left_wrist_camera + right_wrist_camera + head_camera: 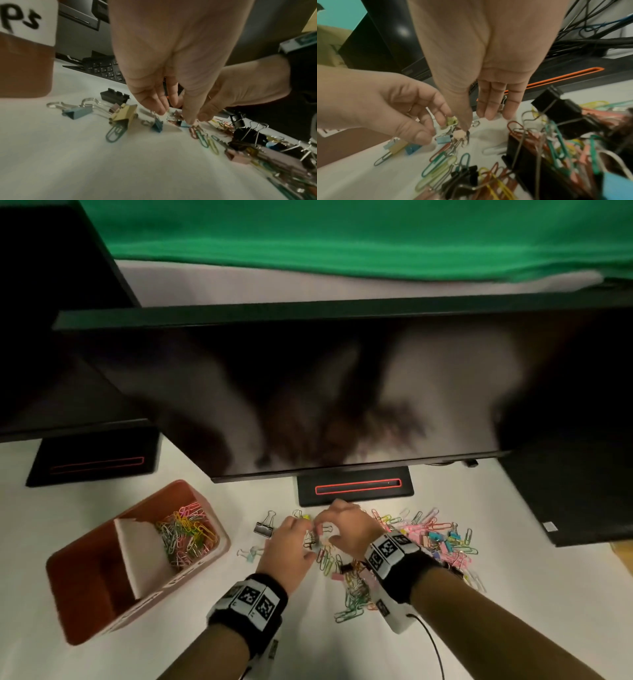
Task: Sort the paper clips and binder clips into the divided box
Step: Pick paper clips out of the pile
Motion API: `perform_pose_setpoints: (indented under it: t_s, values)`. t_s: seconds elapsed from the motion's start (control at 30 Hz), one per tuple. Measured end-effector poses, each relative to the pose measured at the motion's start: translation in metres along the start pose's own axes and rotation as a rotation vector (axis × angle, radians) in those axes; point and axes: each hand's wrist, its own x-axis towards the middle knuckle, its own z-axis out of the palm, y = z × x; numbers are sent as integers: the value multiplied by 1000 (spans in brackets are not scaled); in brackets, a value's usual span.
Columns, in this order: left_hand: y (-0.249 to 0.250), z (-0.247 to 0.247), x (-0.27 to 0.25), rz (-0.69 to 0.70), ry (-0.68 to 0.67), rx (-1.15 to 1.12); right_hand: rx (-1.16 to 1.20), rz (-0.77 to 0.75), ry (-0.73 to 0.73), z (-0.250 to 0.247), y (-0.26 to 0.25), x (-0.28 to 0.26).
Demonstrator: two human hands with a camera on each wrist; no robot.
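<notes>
A brown divided box (144,614) stands at the left; its far compartment holds coloured paper clips (186,535), and the near one looks dark. Both hands meet over a knot of small binder clips (173,119) on the white table. My left hand (291,539) reaches down with its thumb and fingertips (161,111) closed in on that knot. My right hand (342,525) keeps its fingers (489,112) straight, and its thumb tip touches a small pink binder clip (459,134). A mixed pile of clips (435,539) lies to the right.
A monitor (308,392) overhangs the work area, its black stand (356,489) just beyond the hands. A black binder clip (263,529) and a pale blue one (251,553) lie loose left of the hands. A large black binder clip (565,115) sits in the pile.
</notes>
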Motion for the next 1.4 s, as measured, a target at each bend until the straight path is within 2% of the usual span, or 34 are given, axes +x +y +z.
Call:
perform_pose_setpoints:
  t_s: [0.1,0.37,0.5,0.7,0.77,0.87,1.0,1.1,1.23,1.4]
  values:
    - [-1,4,6,-11,15,46,3,-1,-15,0,1,9]
    - [-9,7,8,-52,26,-26,-20,83,-78,-8,22,10]
    - [-12,2,3,-36,102,-62,8,7,-44,-11,24,-1]
    - [-20,-11,-13,-132,164,26,-64,-64,-181,-5,12,-2]
    - [-17,-9,-15,-55,176,107,-49,-48,-163,-1,13,1]
    - [-8,-2,-11,60,109,216,12,-26,-98,1,19,5]
    - [-6,6,6,77,61,283,129,-8,47,-13,23,7]
    - [-9,7,14,81,61,231,127,0,105,-20,31,3]
    - [-12,8,17,113,67,181,-42,-14,89,-18,38,-13]
    - [-8,10,23,81,7,200,-214,-57,-69,-7,33,-26]
